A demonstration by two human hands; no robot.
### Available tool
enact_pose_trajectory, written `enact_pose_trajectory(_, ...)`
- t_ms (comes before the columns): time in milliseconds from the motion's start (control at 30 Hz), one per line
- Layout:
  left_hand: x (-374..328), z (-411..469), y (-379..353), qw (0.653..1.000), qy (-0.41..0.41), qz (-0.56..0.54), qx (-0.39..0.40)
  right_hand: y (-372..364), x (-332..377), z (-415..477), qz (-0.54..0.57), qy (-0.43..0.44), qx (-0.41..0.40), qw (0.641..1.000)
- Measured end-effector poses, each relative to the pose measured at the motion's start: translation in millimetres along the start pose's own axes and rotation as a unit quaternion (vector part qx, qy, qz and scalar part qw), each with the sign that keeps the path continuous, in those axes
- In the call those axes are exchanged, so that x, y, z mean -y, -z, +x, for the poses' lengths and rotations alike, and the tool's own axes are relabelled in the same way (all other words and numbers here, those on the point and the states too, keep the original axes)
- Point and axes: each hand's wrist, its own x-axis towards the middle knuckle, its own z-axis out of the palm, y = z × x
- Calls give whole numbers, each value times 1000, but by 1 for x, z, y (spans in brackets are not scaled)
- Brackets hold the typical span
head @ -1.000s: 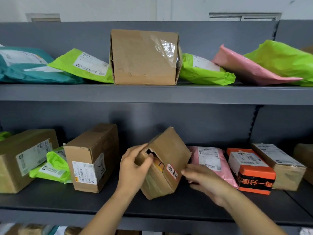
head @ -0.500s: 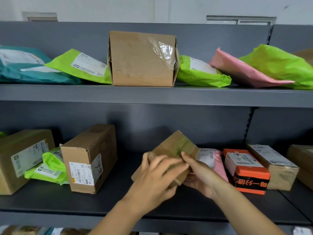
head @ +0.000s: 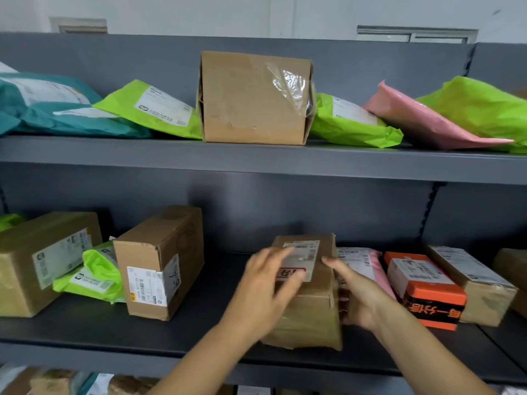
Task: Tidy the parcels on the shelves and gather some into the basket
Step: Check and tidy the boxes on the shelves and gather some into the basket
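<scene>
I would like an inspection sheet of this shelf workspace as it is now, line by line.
Surface: grey lower shelf, upper shelf above it.
Job's things: brown parcel on the lower shelf, label up; basket not in view.
Clutter: taped carton, teal bag, pink bag above; labelled carton, orange box below.
Grips: left hand flat on the parcel's top, blurred; right hand holds its right side.
Cables: nothing seen.
Surroundings: white wall; more parcels on a tier below.
</scene>
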Motion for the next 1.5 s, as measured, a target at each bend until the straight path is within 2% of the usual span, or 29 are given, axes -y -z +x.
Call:
enact_pose_trajectory(67,15,5,8,978,205,-21,35,3,-5,2,18,3,-13,1000)
enact_pose_trajectory(100,19,5,11,949,298,-81,69,4,-7,0,28,8,-9,1000)
enact_pose_trajectory(133,19,4,13,909,368,-166,106,5,-9,0,32,18,-6,999)
enact_pose_trajectory(200,18,-1,11,838,420,-308,163,9,-13,-1,39,50,10,998)
enact_pose_trajectory(267,17,-7,7,812,420,-367,170,15,-16,-5,38,81,33,995)
enact_pose_trajectory(367,14,-16,3,811,400,-390,176,23,-19,-15,27,115,72,990)
enact_pose_trajectory(567,3,-39,6,835,349,-376,199,29,-30,-34,25,164,94,982)
enact_pose_trajectory(767,-16,-71,7,873,294,-362,140,27,-43,-76,12,223,76,972)
enact_pose_trajectory(867,-27,-85,10,881,263,-370,131,27,-43,-107,0,257,72,964)
enact_pose_trajectory(967,-37,-95,12,863,250,-416,140,24,-48,-138,-19,289,57,955)
enact_pose_trajectory(1033,-42,-112,15,842,248,-446,176,21,-65,-162,-9,287,24,957)
enact_pose_trajectory(1267,-57,-211,-1,776,318,-472,270,20,-159,-251,-21,186,-77,979)
enact_pose_trajectory(1433,-83,-266,-26,718,342,-462,392,32,-222,-328,12,125,-172,977)
enact_pose_trajectory(1500,-106,-279,-37,713,324,-450,430,46,-245,-355,44,96,-216,971)
